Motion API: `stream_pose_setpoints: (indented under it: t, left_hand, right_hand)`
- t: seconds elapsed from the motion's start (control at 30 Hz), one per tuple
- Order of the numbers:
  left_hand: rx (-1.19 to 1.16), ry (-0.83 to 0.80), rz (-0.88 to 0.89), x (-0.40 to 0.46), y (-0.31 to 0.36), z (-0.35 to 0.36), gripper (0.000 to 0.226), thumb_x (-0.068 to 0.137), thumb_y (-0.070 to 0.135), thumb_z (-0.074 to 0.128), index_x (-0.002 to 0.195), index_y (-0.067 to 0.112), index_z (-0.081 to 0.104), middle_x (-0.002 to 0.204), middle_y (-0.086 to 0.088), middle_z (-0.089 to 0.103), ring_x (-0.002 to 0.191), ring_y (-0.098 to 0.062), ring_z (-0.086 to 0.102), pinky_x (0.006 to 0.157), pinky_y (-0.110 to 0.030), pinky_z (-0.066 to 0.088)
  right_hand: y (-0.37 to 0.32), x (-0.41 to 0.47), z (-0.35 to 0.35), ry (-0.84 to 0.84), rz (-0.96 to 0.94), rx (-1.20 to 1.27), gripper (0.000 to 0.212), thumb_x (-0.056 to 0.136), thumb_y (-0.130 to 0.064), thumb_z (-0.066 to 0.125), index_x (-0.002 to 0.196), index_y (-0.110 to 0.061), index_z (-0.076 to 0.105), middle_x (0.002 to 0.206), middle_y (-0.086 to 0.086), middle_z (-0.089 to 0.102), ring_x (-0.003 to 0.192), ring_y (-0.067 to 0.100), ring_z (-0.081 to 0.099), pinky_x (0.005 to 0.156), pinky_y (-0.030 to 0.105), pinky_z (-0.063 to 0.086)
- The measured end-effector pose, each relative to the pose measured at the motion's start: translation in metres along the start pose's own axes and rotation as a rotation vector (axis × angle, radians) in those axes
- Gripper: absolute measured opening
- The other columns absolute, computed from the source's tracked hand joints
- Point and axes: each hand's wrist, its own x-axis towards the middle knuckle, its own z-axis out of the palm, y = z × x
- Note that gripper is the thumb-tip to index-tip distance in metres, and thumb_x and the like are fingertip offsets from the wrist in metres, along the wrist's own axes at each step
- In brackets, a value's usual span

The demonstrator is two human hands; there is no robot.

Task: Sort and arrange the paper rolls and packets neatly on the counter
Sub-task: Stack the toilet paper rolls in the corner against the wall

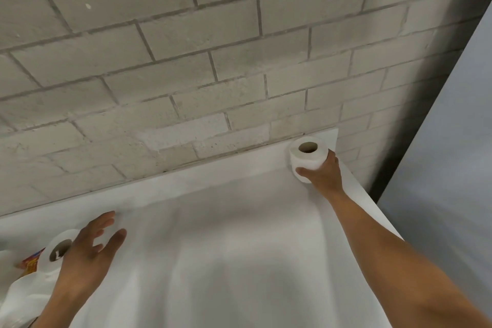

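Observation:
A white paper roll (306, 158) stands upright in the far right corner of the white counter (226, 234), its brown core facing up. My right hand (323, 174) is wrapped around its near side, thumb in front. At the lower left a second white paper roll (52, 253) stands upright. My left hand (87, 255) hovers just to its right with fingers spread, holding nothing; it partly covers that roll. Beside that roll lies a red and yellow packet (29, 263), mostly hidden, and a white plastic-wrapped pack (24, 298) at the bottom left.
A grey brick wall (186, 61) runs along the back edge of the counter. A pale grey panel (452, 168) stands to the right, past the counter's right edge.

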Motion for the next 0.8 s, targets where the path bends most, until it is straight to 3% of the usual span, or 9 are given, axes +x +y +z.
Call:
stream_pose_setpoints:
  t: [0.13,0.27,0.5,0.67,0.8]
  left_hand:
    - [0.03,-0.022,-0.009,0.006,-0.004,0.007,0.04,0.092,0.026,0.067,0.13,0.025,0.054,0.13,0.0,0.06,0.115,-0.02,0.054,0.092,-0.036,0.042]
    - [0.044,-0.033,0.003,0.01,0.0,0.016,0.04,0.093,0.026,0.065,0.132,0.026,0.054,0.13,0.001,0.059,0.119,-0.023,0.054,0.092,-0.035,0.041]
    - [0.035,-0.058,0.035,0.008,0.01,0.03,0.041,0.094,0.029,0.064,0.134,0.03,0.053,0.134,0.003,0.057,0.122,-0.018,0.052,0.093,-0.03,0.041]
    - [0.035,-0.056,0.066,0.01,0.01,0.027,0.043,0.094,0.029,0.065,0.135,0.028,0.054,0.134,0.002,0.056,0.124,-0.021,0.052,0.096,-0.031,0.042]
    - [0.073,-0.032,0.088,0.012,0.003,0.019,0.041,0.093,0.033,0.065,0.133,0.033,0.054,0.135,0.002,0.056,0.126,-0.024,0.051,0.105,-0.042,0.043]
  right_hand:
    - [0.007,0.01,0.004,-0.003,0.049,-0.082,0.109,0.043,-0.059,0.078,0.137,-0.021,0.041,0.129,0.001,0.056,0.122,0.031,0.05,0.097,0.045,0.046]
    - [0.009,0.012,0.005,0.004,0.073,-0.125,0.105,0.054,-0.05,0.086,0.141,-0.017,0.038,0.132,0.005,0.055,0.122,0.035,0.049,0.098,0.045,0.044]
    - [0.022,-0.005,0.009,0.038,0.133,-0.103,0.114,0.069,-0.039,0.086,0.154,-0.01,0.016,0.148,0.018,0.037,0.135,0.038,0.034,0.109,0.046,0.031]
    - [0.019,-0.049,0.019,0.142,0.146,0.044,0.093,0.08,-0.03,0.08,0.153,-0.017,0.025,0.145,0.018,0.037,0.131,0.04,0.039,0.106,0.05,0.038]
    - [0.013,-0.081,0.026,0.097,0.059,0.042,0.065,0.087,-0.024,0.073,0.143,-0.019,0.041,0.135,0.014,0.047,0.124,0.032,0.046,0.102,0.042,0.04]
